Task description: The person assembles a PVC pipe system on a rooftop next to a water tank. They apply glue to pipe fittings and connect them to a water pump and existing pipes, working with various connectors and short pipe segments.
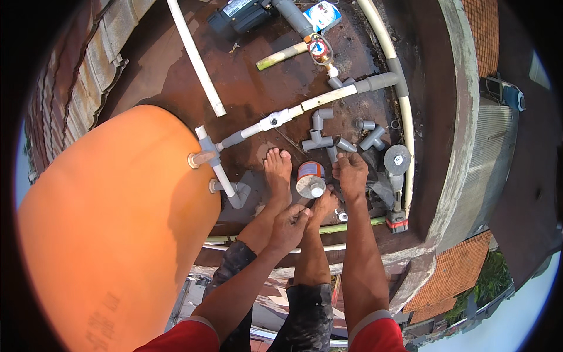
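My left hand point(289, 227) is closed, thumb and fingertips drawn together, over the space between my bare feet. Whatever it may pinch is hidden. My right hand point(352, 174) is closed too, with curled fingertips right by a grey elbow fitting point(346, 144). I cannot tell whether it grips that fitting. Between my hands stands a round can point(310, 185) with a white cap and a red and blue label. Other grey pipe fittings lie just beyond, among them a tee point(317, 141) and another joined piece point(372, 138).
An orange tank point(117, 229) fills the left, with a white and grey pipe run point(273, 121) leading from it. An angle grinder point(397, 167) stands at right. A dark pump point(241, 16) and loose white pipe point(196, 58) lie farther off. The roof edge point(448, 193) curves round the right.
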`<state>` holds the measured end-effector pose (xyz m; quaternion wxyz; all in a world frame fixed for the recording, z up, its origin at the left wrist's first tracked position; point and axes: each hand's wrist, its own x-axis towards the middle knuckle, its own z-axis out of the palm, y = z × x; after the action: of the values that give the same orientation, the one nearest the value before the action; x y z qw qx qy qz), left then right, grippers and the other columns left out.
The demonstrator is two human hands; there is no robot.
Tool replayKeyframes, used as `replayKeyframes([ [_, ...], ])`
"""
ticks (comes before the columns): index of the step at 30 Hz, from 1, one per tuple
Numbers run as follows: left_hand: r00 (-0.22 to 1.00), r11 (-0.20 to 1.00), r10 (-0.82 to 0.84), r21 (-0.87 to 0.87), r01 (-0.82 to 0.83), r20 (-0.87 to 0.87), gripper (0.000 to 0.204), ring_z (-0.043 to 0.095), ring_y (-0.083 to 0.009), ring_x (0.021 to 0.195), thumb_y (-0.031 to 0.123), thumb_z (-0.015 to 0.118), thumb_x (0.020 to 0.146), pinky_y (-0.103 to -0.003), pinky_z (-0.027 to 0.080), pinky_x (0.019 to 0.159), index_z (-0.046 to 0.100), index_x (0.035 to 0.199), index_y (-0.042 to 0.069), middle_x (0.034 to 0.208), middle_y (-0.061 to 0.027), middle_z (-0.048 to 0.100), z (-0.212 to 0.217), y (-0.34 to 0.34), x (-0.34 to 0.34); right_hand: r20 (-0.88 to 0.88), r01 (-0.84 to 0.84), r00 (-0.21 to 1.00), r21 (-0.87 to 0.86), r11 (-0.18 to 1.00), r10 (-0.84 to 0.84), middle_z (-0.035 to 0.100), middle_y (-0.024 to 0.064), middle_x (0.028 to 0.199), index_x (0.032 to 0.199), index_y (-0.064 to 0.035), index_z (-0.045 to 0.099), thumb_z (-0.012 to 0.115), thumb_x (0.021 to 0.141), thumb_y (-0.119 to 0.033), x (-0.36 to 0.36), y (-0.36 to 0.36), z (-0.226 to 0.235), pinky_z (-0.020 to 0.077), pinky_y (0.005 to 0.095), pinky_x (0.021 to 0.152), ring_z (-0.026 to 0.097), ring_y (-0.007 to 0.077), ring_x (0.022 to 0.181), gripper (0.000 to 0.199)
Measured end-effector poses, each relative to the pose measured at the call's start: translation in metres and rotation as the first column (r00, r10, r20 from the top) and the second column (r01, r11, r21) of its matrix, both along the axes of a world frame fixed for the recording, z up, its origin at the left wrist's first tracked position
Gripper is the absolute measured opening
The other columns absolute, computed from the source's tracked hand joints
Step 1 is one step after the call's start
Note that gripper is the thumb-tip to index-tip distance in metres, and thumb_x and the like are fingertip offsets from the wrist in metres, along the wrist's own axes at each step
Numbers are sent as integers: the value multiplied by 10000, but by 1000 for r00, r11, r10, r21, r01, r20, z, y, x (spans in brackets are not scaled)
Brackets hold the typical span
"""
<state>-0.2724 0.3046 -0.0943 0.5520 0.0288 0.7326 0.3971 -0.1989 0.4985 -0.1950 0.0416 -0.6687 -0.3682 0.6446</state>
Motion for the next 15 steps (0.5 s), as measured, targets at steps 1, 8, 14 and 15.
replayKeyframes([
  [1,1000,1000,11,-28,-10,19,208,693,-86,881,168,653,1104,-270,555,800,720,1045,-21,911,-48,739,-2,-2,1,-9,33,999,-56,998,-34,705,37,777,950,-38,693,698,1056,-175,7,-10,1,529,270,592,641,108,623,173],
  [8,990,983,-103,-142,116,96,304,662,-106,932,254,635,1123,-284,530,875,716,1016,-19,988,-62,757,-4,10,-19,217,301,948,-385,872,-231,697,62,789,974,-56,687,669,1029,-121,128,-161,-11,542,322,537,637,147,591,86],
  [14,987,992,-58,-102,74,148,332,725,-182,1017,286,593,1140,-348,561,925,738,1020,13,1039,-91,771,-28,2,-9,378,561,813,-306,769,-443,730,101,958,1225,-29,642,644,969,-54,202,-200,-54,591,366,594,725,220,756,257],
  [15,988,991,-21,-129,42,155,328,735,-194,1026,282,582,1145,-359,568,931,741,1024,21,1057,-94,773,-27,4,-8,371,598,785,-243,764,-497,728,109,955,1243,-35,636,628,962,-47,200,-195,-57,602,365,613,725,228,772,281],
])
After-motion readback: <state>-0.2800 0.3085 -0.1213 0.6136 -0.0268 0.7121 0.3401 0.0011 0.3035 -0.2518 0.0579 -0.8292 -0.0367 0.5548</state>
